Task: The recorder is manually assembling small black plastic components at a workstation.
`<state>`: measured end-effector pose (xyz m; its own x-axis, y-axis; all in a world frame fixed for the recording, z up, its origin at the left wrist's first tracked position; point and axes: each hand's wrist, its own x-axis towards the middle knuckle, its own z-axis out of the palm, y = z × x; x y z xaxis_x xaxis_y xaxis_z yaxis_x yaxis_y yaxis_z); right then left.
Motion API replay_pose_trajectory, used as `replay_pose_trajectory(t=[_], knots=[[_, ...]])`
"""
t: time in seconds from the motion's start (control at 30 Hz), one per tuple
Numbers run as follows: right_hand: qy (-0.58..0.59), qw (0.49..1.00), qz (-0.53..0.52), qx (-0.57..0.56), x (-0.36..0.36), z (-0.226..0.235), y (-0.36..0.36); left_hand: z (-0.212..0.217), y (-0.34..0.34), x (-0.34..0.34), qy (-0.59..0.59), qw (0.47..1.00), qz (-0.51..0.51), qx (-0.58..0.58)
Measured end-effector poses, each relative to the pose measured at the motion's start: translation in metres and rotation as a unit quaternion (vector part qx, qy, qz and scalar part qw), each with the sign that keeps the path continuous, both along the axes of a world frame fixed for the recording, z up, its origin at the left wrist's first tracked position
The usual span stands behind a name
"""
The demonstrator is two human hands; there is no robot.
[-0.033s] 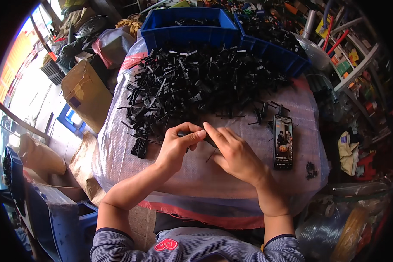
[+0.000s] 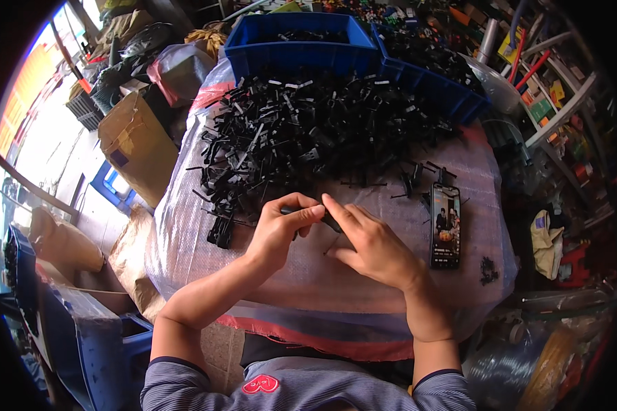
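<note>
My left hand (image 2: 281, 229) is closed, thumb over fingers, around a small black plastic part (image 2: 330, 222) above the near half of the covered work surface. My right hand (image 2: 380, 250) meets it from the other side, its index finger at the part's top and its thumb lower down. Most of the part is hidden by my fingers, and a thin dark pin or leg shows by the right thumb. Just beyond both hands spreads a heap of similar black plastic parts (image 2: 301, 130), many with thin legs.
Blue bins (image 2: 301, 55) holding black parts stand behind the heap. A phone (image 2: 445, 226) with a lit screen lies right of my right hand, near a little cluster of black bits (image 2: 489, 270). A cardboard box (image 2: 137, 147) stands left, and a blue stool (image 2: 106, 342) lower left.
My right thumb has shifted slightly, away from the index finger. Both hands otherwise stay in place, and the whole view has moved only a little.
</note>
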<state>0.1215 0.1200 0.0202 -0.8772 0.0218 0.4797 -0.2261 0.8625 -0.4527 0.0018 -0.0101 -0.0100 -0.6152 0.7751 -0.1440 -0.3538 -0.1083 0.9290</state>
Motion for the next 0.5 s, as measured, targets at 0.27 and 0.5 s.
replay_pose_trajectory(t=[0.27,0.5], knots=[[-0.038,0.999,-0.025,0.02,0.0,-0.011,-0.003,-0.01,0.004,0.013,0.003,1.0,-0.019,-0.012],[0.03,0.996,-0.05,-0.063,-0.01,-0.021,-0.003,-0.01,0.002,0.018,0.118,0.993,0.025,-0.007]])
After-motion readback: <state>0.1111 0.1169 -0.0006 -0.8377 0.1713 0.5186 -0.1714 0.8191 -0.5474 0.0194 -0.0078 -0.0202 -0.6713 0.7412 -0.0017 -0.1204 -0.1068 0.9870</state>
